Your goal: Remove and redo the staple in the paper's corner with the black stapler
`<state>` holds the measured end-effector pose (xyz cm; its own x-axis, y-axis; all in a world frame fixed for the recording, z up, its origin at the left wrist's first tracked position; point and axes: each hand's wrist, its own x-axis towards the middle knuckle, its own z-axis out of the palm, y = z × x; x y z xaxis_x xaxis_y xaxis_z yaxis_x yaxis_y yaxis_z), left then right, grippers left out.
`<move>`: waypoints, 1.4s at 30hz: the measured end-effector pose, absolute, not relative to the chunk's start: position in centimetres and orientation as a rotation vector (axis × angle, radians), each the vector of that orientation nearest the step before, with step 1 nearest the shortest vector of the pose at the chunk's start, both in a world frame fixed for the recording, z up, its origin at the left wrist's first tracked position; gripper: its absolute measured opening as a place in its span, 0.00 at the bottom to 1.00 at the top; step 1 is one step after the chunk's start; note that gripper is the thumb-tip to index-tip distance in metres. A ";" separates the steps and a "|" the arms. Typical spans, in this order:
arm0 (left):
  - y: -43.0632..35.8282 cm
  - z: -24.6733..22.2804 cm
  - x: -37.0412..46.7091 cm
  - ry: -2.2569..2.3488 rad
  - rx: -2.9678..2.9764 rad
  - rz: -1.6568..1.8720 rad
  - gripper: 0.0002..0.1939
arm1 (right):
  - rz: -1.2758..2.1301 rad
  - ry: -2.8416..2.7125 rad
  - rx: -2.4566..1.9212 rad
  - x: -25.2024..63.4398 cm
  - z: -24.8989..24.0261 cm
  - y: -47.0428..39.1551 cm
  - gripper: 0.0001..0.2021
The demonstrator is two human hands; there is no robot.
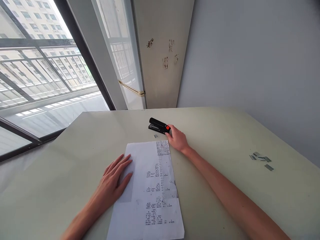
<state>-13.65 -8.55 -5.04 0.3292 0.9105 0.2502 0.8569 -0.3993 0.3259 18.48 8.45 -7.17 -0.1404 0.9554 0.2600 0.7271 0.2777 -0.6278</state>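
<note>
A stack of printed paper sheets (142, 186) lies lengthwise in front of me, with text down its right side. My left hand (115, 178) rests flat on the left edge of the paper, fingers stretched out and holding nothing. Beyond the paper's top right corner, my right hand (177, 138) grips the back end of a black stapler (158, 125) with a red patch. The stapler's front points left, and a gap shows between its upper arm and base. A small strip of staples (155, 136) lies just below the stapler.
Several strips of staples (261, 158) are scattered on the right of the pale table (212, 126). A grey wall (250, 60) rises behind the table's right side. Large windows (45, 66) stand at the left, and a stained pillar (162, 76) stands behind the table's far edge.
</note>
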 end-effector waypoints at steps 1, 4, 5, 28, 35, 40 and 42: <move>-8.3 -5.1 -13.7 1.647 2.443 0.589 0.25 | 0.487 -1.948 -1.500 18.6 -7.1 9.0 0.20; -7.9 -5.0 -13.6 1.660 2.428 0.576 0.25 | 0.542 -2.005 -1.450 18.9 -6.9 10.4 0.20; -7.8 -5.0 -13.6 1.662 2.423 0.575 0.26 | 0.564 -2.021 -1.429 19.0 -6.9 10.8 0.20; -8.2 -4.3 -13.2 1.667 2.382 0.574 0.25 | 1.046 -1.546 -1.228 22.2 -5.9 2.5 0.15; -8.1 -3.1 -12.9 1.699 2.166 0.700 0.24 | 1.200 -1.538 -1.237 24.1 -5.4 -1.0 0.14; -6.1 -2.0 -12.1 1.759 2.144 0.758 0.22 | 1.231 -1.490 -1.156 24.1 -5.7 -0.8 0.12; -4.2 -1.7 -11.2 1.761 2.208 0.788 0.22 | 1.233 -1.465 -1.139 24.1 -5.9 -0.7 0.11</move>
